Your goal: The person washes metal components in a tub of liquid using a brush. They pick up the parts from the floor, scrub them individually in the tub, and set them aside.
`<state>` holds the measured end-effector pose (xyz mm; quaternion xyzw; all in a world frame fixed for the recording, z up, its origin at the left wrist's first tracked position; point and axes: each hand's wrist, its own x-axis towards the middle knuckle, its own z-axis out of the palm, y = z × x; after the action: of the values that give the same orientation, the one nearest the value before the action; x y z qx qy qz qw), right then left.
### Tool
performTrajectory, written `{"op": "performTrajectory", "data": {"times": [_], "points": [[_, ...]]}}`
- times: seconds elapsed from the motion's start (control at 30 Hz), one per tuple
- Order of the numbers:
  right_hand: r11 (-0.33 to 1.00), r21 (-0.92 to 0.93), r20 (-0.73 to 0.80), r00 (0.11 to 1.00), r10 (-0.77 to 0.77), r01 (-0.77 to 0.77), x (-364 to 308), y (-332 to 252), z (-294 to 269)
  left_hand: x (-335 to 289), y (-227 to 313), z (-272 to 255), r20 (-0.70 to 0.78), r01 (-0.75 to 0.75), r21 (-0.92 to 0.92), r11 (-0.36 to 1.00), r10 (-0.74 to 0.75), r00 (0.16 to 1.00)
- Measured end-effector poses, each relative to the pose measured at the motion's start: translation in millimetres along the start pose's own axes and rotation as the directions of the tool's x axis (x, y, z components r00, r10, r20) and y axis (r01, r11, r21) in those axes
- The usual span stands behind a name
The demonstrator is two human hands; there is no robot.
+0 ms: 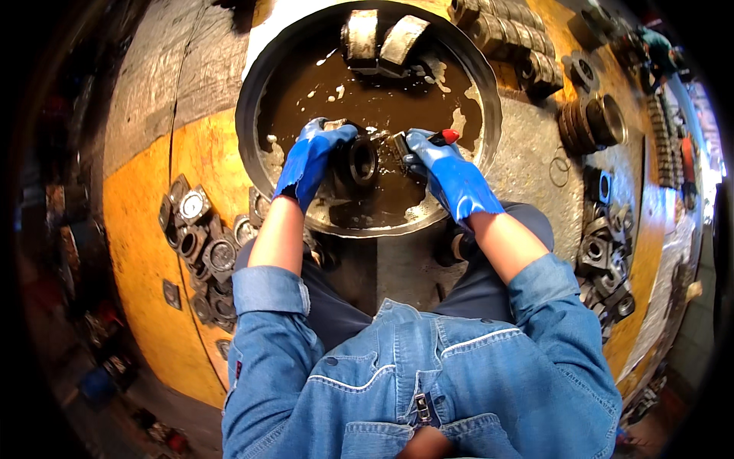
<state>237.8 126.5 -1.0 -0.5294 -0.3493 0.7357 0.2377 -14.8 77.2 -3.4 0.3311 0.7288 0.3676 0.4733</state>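
Note:
A wide round basin (246,115) of brown, foamy liquid stands between my knees. Over its near half my left hand (312,157), in a blue glove, grips a dark metal housing (359,162) with a round bore turned toward the right. My right hand (451,172), gloved the same, is closed round a brush (446,138) with a red handle end. The bristle end is close to the housing's right side; I cannot tell whether they touch. Two wet, blocky metal parts (361,40) lean at the basin's far edge, partly out of the liquid.
Loose square metal housings (218,256) are heaped on the yellow floor at left, with another heap (600,252) at right. Rows of metal blocks (508,34) lie at far right, near a stack of metal rings (592,122). A thin wire ring (560,172) lies right of the basin.

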Motion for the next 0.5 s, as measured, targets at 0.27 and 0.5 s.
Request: {"op": "performTrajectory", "data": {"times": [0.27, 0.5], "points": [[0.926, 0.353, 0.055, 0.991, 0.121, -0.133, 41.2, 51.5, 28.5, 3.9, 30.0, 43.7, 0.047, -0.062, 0.047, 0.997, 0.059, 0.997], [0.818, 0.573, -0.158, 0.972, 0.176, -0.056, 74.7, 77.9, 16.8, 8.5, 19.5, 90.1, -0.055, 0.051, 0.464, 0.884, -0.028, 0.998]]}}
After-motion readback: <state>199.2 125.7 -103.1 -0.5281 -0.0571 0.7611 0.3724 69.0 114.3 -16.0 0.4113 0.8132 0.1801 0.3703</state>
